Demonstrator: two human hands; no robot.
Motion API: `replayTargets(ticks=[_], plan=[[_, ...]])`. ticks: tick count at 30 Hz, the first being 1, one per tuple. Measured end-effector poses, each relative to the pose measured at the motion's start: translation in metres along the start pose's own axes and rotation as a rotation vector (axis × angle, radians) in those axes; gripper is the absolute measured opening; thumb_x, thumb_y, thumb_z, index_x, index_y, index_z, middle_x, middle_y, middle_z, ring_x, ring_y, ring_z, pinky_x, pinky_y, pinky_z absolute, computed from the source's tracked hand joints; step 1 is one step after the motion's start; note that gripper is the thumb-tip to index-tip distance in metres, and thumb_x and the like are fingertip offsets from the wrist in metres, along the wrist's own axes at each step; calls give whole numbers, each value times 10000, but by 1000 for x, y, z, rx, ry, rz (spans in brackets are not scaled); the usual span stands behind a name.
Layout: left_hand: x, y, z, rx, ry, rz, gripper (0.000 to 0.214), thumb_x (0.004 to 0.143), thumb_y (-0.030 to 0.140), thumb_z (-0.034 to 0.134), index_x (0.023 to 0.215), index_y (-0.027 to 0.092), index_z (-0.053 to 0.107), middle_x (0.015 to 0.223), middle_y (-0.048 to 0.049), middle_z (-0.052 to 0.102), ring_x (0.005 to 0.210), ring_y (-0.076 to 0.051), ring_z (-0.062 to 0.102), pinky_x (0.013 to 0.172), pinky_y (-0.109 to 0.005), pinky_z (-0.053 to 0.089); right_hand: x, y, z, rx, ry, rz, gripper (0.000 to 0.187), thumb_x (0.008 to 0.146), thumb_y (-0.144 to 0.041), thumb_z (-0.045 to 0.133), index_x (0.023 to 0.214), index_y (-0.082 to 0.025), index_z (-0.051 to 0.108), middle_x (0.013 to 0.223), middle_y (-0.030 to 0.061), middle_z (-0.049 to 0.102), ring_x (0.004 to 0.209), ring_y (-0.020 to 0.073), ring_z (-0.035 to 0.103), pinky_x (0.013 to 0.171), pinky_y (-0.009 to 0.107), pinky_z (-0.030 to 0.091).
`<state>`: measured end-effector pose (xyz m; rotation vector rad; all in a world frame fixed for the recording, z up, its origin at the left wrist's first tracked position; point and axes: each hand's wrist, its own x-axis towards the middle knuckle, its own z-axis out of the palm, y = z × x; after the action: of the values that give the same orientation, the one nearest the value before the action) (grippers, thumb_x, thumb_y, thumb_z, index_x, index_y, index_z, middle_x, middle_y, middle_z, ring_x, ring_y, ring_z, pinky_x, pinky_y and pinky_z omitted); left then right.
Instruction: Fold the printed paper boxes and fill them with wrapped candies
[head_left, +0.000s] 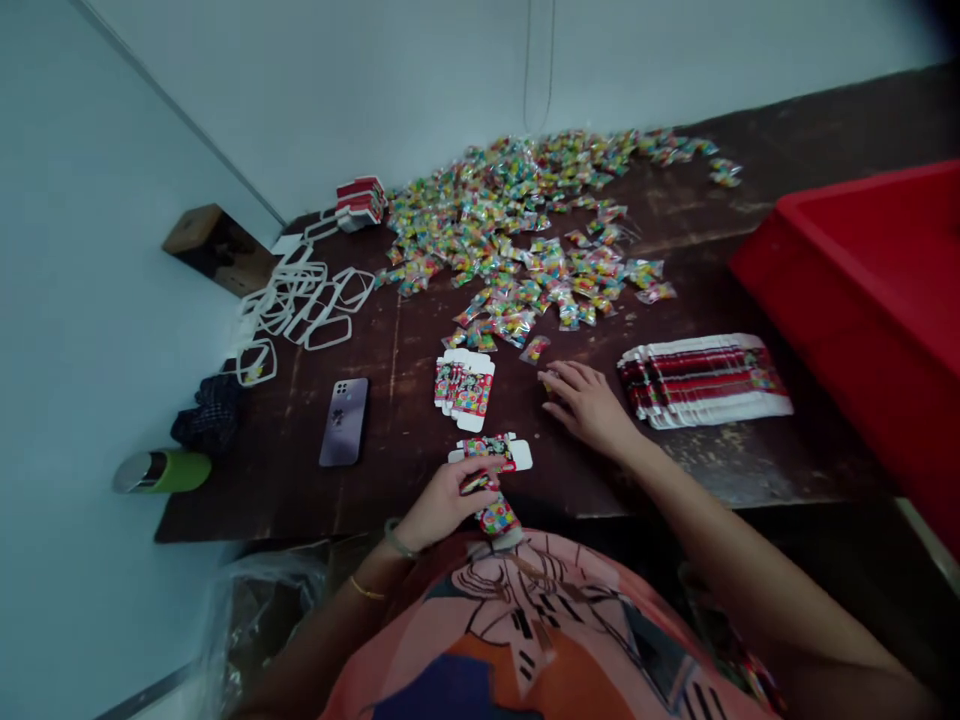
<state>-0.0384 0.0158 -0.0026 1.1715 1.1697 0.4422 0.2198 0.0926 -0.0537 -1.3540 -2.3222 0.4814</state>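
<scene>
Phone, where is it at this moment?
In the head view, the phone lies on the dark table toward the left, between the green bottle and the stack of printed cartons, beyond and left of the left hand.

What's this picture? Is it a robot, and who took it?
No robot here: a person is using two bare hands. There is just one picture, from a camera worn on the person's head, looking forward and down. The left hand holds a small red card box with a bright print. The right hand is near a big heap of small, shiny, colourful wrapped packets; I can't tell whether it holds anything. The heap lies on a dark brown table, along with a row of red-and-white card boxes and a purple phone. At the far right is a large red plastic tub.
</scene>
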Motion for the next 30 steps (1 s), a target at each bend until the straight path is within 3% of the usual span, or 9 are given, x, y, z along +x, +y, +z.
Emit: replayTargets(ticks=[3, 6, 9, 12, 15, 17, 23, 28, 30], plan=[[-11, 3, -31, 226, -86, -86, 258, 701, 228, 694, 946, 145, 679, 824, -14, 654, 756, -146, 560, 691, -235, 406, -24, 12, 10, -101, -55, -19, 551, 904, -368, 522, 1409, -190, 394, 1404, 141, 472, 1310, 313, 370, 1056, 527, 270], [-15, -5, -46, 31, -75, -173, 248, 668, 234, 740, 863, 146, 614, 777, 1, 655, 688, -127, 575, 633, -219, 409, -79, -1, 17, -70, -112, -79, 682, 867, -441, 559, 1456, -211, 300, 1436, 127, 444, 1314, 305, 376, 1077, 537, 245], [-6, -12, -34, -414, 96, -120, 315, 726, 246, 705, 995, 179, 556, 896, -22, 669, 751, -145, 624, 691, -260, 464, -128, -18, 20, 16, -126, -61, 570, 891, -343, 532, 1427, -262, 357, 1389, 104, 504, 1253, 300, 451, 1034, 543, 305], [9, -13, -6, -668, 65, -107, 396, 721, 192, 694, 1089, 164, 548, 969, -71, 673, 834, -182, 648, 757, -301, 487, -144, -35, 21, 291, -82, 70, 363, 923, -239, 463, 1281, -279, 504, 1185, 93, 643, 1054, 255, 586, 898, 450, 448], [18, -10, 24, -654, -25, -134, 413, 723, 181, 688, 1111, 147, 550, 945, -77, 672, 844, -199, 656, 795, -332, 494, -126, -57, 15, 668, 39, 289, 194, 939, -278, 461, 1122, -252, 519, 1022, 77, 669, 919, 210, 630, 796, 352, 503], [19, -8, 39, -544, -73, -118, 457, 732, 178, 679, 1164, 171, 528, 970, -58, 660, 854, -189, 645, 799, -333, 499, -102, -66, 4, 784, 87, 301, 119, 928, -310, 501, 1023, -249, 535, 985, 57, 666, 883, 197, 629, 774, 329, 500], [16, -4, 47, -274, -193, -83, 516, 791, 219, 615, 1282, 198, 457, 996, -55, 624, 857, -161, 608, 693, -263, 505, -33, -53, -34, 337, 141, 31, 159, 906, -325, 543, 903, -231, 671, 921, 66, 673, 884, 231, 521, 826, 406, 377], [17, -1, 43, -313, -228, -103, 523, 765, 287, 666, 1236, 195, 458, 865, -23, 599, 704, -138, 594, 563, -237, 500, -27, -58, -34, 291, -98, -165, 197, 908, -352, 541, 859, -238, 694, 980, 62, 643, 966, 237, 497, 901, 435, 331], [18, 0, 44, -327, -197, -101, 514, 758, 357, 684, 1200, 196, 478, 796, -4, 579, 629, -123, 568, 512, -226, 484, -34, -64, -28, 395, -38, -124, 204, 922, -334, 510, 922, -232, 686, 1097, 79, 606, 1047, 240, 493, 950, 437, 337]])
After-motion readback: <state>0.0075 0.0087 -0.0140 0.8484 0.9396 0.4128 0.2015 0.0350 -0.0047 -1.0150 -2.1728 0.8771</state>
